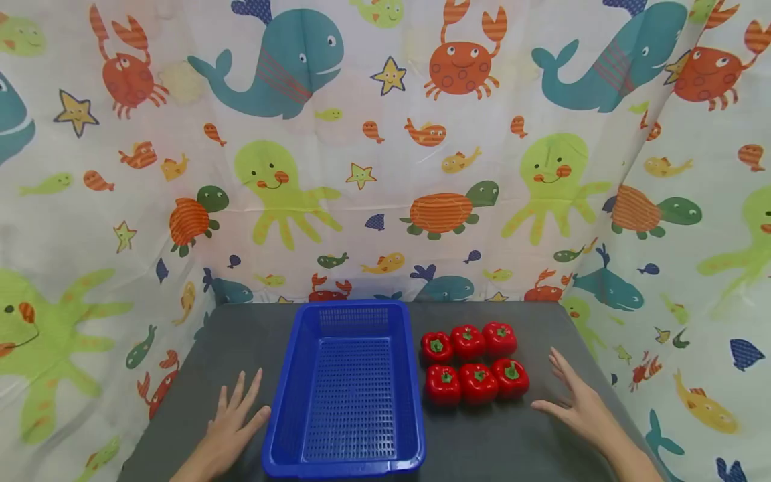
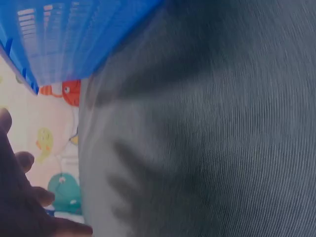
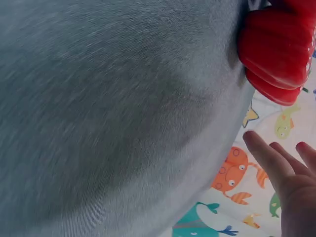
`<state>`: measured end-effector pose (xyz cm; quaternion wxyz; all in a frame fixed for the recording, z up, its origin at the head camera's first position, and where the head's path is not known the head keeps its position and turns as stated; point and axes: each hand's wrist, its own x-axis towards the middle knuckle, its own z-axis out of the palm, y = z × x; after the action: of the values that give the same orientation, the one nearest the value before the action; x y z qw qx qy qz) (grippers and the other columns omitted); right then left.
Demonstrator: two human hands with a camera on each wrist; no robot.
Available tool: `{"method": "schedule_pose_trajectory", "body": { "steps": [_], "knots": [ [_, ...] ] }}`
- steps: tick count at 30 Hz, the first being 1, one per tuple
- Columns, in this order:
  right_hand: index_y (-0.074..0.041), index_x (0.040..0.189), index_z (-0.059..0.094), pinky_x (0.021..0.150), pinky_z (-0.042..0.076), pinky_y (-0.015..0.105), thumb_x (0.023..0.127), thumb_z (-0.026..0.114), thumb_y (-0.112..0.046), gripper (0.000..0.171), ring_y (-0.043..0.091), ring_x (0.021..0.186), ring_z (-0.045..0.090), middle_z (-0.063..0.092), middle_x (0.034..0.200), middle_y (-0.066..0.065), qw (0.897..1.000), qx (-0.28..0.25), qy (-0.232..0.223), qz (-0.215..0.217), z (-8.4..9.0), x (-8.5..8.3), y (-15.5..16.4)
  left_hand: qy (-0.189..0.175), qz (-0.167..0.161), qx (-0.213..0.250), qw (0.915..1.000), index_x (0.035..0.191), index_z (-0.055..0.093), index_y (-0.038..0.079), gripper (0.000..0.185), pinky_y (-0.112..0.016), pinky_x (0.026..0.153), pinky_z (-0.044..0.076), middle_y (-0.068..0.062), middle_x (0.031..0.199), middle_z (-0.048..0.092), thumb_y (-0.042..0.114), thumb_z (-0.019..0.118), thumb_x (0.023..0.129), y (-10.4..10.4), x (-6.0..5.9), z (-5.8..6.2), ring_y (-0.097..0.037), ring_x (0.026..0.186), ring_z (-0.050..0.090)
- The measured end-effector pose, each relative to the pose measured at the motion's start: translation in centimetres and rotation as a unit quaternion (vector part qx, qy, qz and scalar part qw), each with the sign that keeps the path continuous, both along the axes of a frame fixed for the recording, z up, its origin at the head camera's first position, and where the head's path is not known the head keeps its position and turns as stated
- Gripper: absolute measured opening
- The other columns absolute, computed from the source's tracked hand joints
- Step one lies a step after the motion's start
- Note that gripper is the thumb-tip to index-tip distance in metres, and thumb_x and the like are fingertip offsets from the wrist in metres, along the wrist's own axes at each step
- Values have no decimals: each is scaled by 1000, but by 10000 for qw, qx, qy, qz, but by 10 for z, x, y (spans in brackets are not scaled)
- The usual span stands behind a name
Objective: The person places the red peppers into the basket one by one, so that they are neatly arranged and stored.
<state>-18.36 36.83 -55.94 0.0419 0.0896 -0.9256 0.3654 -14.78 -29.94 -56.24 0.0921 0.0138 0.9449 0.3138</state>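
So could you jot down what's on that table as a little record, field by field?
Surface: grey table inside a sea-creature curtain
Container: blue basket, nothing in it
Items: six red peppers, two rows of three, right of the basket
Left hand: open, flat on the table, left of the basket
Right hand: open, fingers spread, right of the peppers, not touching them
Held: nothing in either hand
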Motion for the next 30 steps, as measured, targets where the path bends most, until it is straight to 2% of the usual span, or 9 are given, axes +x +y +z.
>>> {"method": "schedule_pose_trajectory", "body": {
  "steps": [4,9,12,14,16,19,22,26,30],
  "knots": [
    [-30,164,7,76,61,46,80,86,-30,115,56,136,39,28,160,29,9990,-426,-29,95,-5,-9,-3,132,-237,877,9958,163,-1,32,68,-92,91,-3,-24,166,-14,44,37,108,6,-3,-3,-65,143,-17],
    [-23,164,12,76,61,44,80,86,-21,112,61,135,35,25,161,29,9961,-863,-74,187,-10,-12,-7,235,-317,1323,9904,164,1,29,67,-84,104,-2,-19,169,-7,41,38,109,11,-5,-8,-54,150,-10],
    [-24,164,13,79,61,44,82,85,-21,109,60,137,34,22,163,27,9944,-1020,-253,140,-14,-12,-8,157,-341,1651,9856,163,-3,30,65,-81,108,1,-14,170,-7,42,33,110,14,-10,-8,-47,153,-8],
    [-26,164,12,80,61,44,84,83,-22,107,59,138,33,20,164,26,9931,-1097,-409,99,-16,-12,-9,-25,-405,2212,9744,162,-9,33,63,-81,108,8,-12,169,-12,40,28,111,17,-13,-6,-48,153,-5],
    [-27,164,12,81,60,45,85,82,-21,105,60,139,32,18,165,26,9913,-1207,-518,100,-19,-13,-9,-258,-442,2782,9592,160,-12,38,60,-82,106,20,-13,169,-15,39,24,112,21,-16,-3,-53,151,3],
    [-26,164,13,82,61,45,85,82,-19,105,59,139,32,17,165,26,9883,-1392,-625,78,-22,-15,-9,-615,-384,3440,9362,159,-13,43,58,-82,95,34,-15,168,-17,40,20,111,27,-22,3,-61,146,13],
    [-26,164,12,85,59,50,85,82,-20,105,58,139,34,17,165,26,9868,-1458,-707,57,-24,-19,-11,-773,-280,3530,9320,159,-11,44,57,-81,89,41,-16,169,-14,45,18,110,31,-29,8,-64,144,14],
    [-26,163,14,92,55,58,84,83,-22,105,55,139,39,22,163,28,9864,-1455,-761,63,-29,-25,-13,-972,-438,3817,9181,159,-16,41,57,-82,96,34,-15,168,-18,47,13,110,31,-36,9,-60,147,2],
    [-24,163,14,95,52,60,84,83,-23,106,54,138,41,26,161,30,9862,-1421,-853,63,-29,-28,-13,-1150,-923,4232,8940,156,-24,42,56,-77,113,10,-8,166,-28,46,8,110,29,-42,5,-47,151,-16]
  ]
}}
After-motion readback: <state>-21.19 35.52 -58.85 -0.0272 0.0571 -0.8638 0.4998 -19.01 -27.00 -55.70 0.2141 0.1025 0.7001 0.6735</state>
